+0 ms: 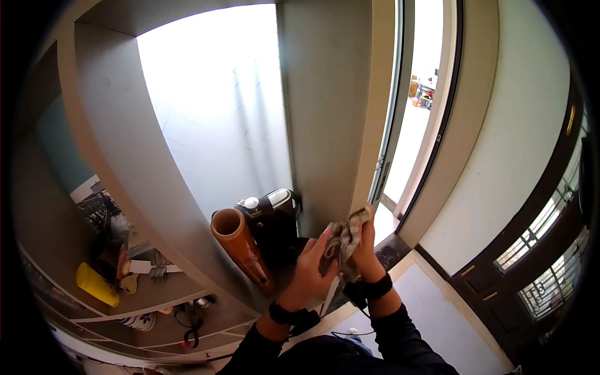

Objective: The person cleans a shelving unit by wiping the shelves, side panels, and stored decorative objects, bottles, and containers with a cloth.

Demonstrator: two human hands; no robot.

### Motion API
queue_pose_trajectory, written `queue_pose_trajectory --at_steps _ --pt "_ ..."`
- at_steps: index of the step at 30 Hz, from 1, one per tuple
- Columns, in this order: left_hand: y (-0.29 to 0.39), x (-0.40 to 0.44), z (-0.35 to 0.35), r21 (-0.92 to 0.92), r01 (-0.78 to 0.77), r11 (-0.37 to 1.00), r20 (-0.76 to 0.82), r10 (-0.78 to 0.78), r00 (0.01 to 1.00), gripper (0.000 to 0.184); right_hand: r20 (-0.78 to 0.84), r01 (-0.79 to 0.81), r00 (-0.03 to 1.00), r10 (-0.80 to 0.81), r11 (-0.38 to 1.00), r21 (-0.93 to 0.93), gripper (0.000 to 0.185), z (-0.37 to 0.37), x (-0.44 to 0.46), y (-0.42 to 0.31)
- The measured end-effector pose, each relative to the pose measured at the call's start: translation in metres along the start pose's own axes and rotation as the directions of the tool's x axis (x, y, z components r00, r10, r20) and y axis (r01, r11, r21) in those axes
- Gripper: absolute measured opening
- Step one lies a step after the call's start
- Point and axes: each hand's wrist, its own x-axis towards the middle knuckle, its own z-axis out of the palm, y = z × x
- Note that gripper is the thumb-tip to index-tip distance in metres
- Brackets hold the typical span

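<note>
A crumpled grey-brown cloth is bunched up between my two hands, in front of the shelf niche. My right hand is wrapped round its right side. From the left, the fingers and thumb of my left hand close on the other edge. Just left of my left hand stands a brown bamboo-like tube, open at the top and slightly tilted in view. Behind the tube is a black and silver object resembling an old camera, partly hidden.
Shelves at left hold a yellow cylinder, a picture and small items. A tall upright panel borders the niche. Right of it are an open doorway and a dark door with grilles. Black bands circle both wrists.
</note>
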Motion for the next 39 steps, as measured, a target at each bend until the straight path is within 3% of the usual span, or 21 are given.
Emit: queue_pose_trajectory --at_steps 2,4,6,8,11,14,16,18,20,21,24,26,27,29,31,33,34,36,37,38,39 --pt "0.004 0.009 0.003 -0.02 -0.133 0.991 -0.065 0.131 0.989 0.057 0.0 0.086 0.996 -0.086 0.996 0.002 0.041 0.006 0.015 -0.017" --pt "0.0 0.003 0.01 0.017 -0.097 0.995 -0.056 0.098 0.994 0.058 0.004 0.155 0.988 -0.155 0.985 -0.075 0.047 0.008 0.016 -0.02" --pt "-0.007 -0.006 0.022 0.063 -0.147 0.987 -0.112 0.153 0.982 0.057 -0.06 0.063 0.997 -0.058 0.995 0.072 0.053 0.009 -0.001 0.003" --pt "-0.017 -0.022 0.031 0.005 0.006 1.0 -0.045 -0.006 0.999 0.061 -0.044 0.118 0.992 -0.122 0.989 -0.092 0.049 0.009 -0.014 0.006" --pt "-0.01 -0.02 0.038 0.072 -0.023 0.997 -0.083 0.029 0.996 0.063 -0.051 0.126 0.99 -0.134 0.982 -0.14 0.048 0.005 -0.024 0.023" --pt "-0.002 0.001 0.028 0.046 0.039 0.998 -0.086 -0.035 0.996 0.065 -0.041 0.051 0.998 -0.051 0.999 -0.008 0.048 0.001 -0.013 0.024" --pt "0.003 0.019 0.018 0.143 -0.064 0.988 -0.072 0.075 0.995 0.066 0.06 0.122 0.991 -0.116 0.987 -0.109 0.049 -0.001 0.003 0.006" --pt "0.006 0.027 0.017 0.153 -0.035 0.988 -0.1 0.05 0.994 0.068 0.109 0.163 0.981 -0.161 0.987 -0.009 0.05 -0.005 0.014 0.003" --pt "0.01 0.031 0.017 0.142 -0.027 0.989 -0.142 0.047 0.989 0.068 0.12 0.172 0.979 -0.168 0.985 -0.027 0.05 -0.006 0.021 -0.003" --pt "0.01 0.03 0.018 0.235 -0.069 0.969 -0.192 0.116 0.974 0.065 0.132 0.162 0.979 -0.156 0.986 -0.036 0.049 -0.006 0.021 -0.005" --pt "0.017 0.012 0.025 0.087 0.151 0.985 -0.178 -0.134 0.975 0.059 0.115 0.189 0.976 -0.186 0.982 -0.018 0.049 -0.008 0.011 0.006" --pt "0.025 0.0 0.033 0.042 0.219 0.975 -0.187 -0.208 0.96 0.058 0.078 0.224 0.973 -0.218 0.971 -0.078 0.053 -0.009 -0.006 0.023" --pt "0.021 -0.005 0.038 0.086 0.078 0.993 -0.228 -0.057 0.972 0.058 0.043 0.215 0.976 -0.214 0.976 -0.033 0.058 -0.008 -0.014 0.033" --pt "0.022 -0.006 0.041 0.1 0.062 0.993 -0.209 -0.04 0.977 0.063 0.0 -0.007 1.0 0.007 0.956 0.293 0.055 -0.003 -0.025 0.061" --pt "0.028 0.001 0.035 0.101 0.065 0.993 -0.173 -0.047 0.984 0.066 -0.048 -0.009 0.999 0.023 0.959 0.284 0.053 -0.002 -0.024 0.049" --pt "0.039 0.013 0.026 0.107 0.043 0.993 -0.147 -0.027 0.989 0.067 -0.055 0.139 0.989 -0.135 0.988 0.075 0.053 0.001 -0.007 0.012" --pt "0.047 0.018 0.023 0.1 0.08 0.992 -0.145 -0.065 0.987 0.067 -0.05 0.078 0.996 -0.072 0.988 0.131 0.055 0.001 0.0 0.01" --pt "0.048 0.019 0.022 0.063 0.097 0.993 -0.15 -0.087 0.985 0.068 -0.075 0.132 0.99 -0.121 0.976 0.173 0.057 0.004 0.009 0.008" --pt "0.046 0.016 0.023 0.059 0.099 0.993 -0.156 -0.089 0.984 0.068 -0.071 0.202 0.978 -0.197 0.976 0.083 0.057 0.008 0.01 0.0" --pt "0.043 0.009 0.025 0.027 0.19 0.981 -0.139 -0.185 0.973 0.068 -0.062 0.272 0.96 -0.273 0.962 -0.017 0.057 0.008 0.007 -0.007" --pt "0.04 0.001 0.03 -0.012 0.277 0.961 -0.114 -0.276 0.954 0.068 -0.103 0.243 0.967 -0.234 0.966 0.085 0.056 0.007 0.0 0.009"
